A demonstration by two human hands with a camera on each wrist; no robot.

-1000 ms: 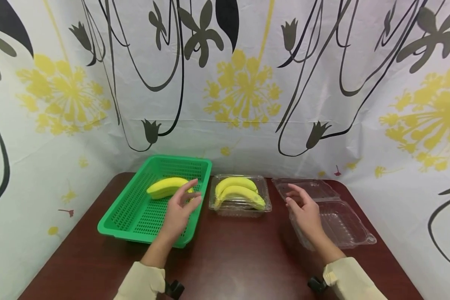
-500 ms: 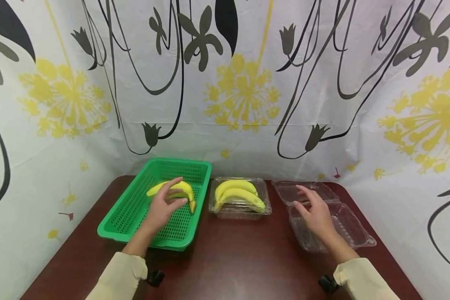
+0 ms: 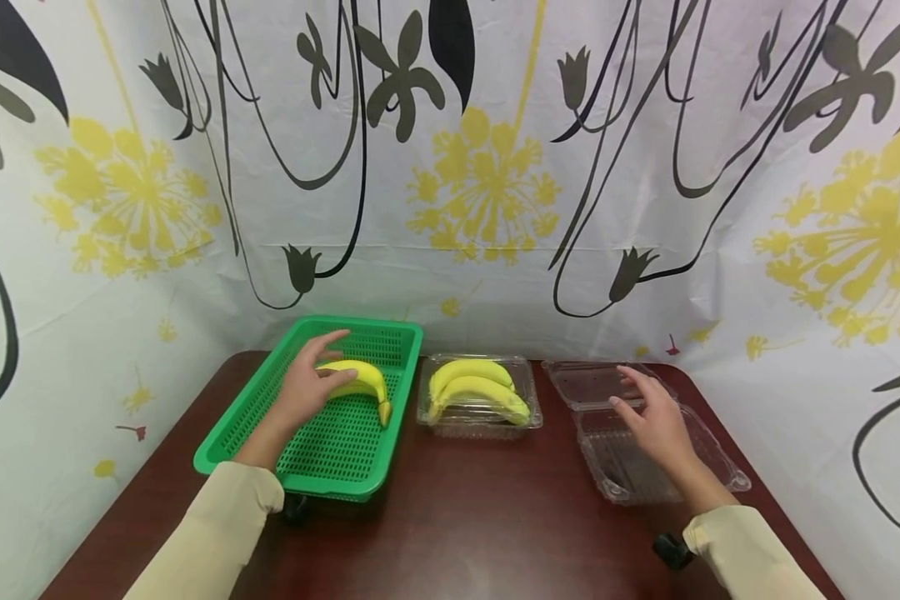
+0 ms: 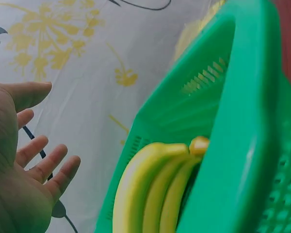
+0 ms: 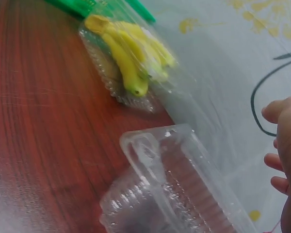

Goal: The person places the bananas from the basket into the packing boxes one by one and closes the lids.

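Note:
A bunch of bananas [image 3: 371,382] lies in the green plastic basket [image 3: 399,450]; the left wrist view shows several bananas [image 4: 150,189] joined at the stem. My left hand [image 3: 305,385] hovers over the basket, fingers extended and apart, overlapping the bunch in the head view. On the right, my right hand [image 3: 656,421] hangs with loosely bent fingers above an open, clear plastic clamshell box [image 3: 607,467], holding nothing. Between them stands a second clear clamshell [image 3: 487,429] with more bananas [image 3: 480,392] inside, its lid down.
All of it stands on a dark red-brown table [image 3: 465,517]. Behind and to both sides hangs a white sheet [image 3: 487,300] printed with flowers. The open clamshell's lid [image 3: 581,385] leans back toward the sheet.
My left hand has moved left and back over the basket, uncovering the banana stem. My right hand has shifted right, farther over the open clamshell. The bananas and boxes have stayed put.

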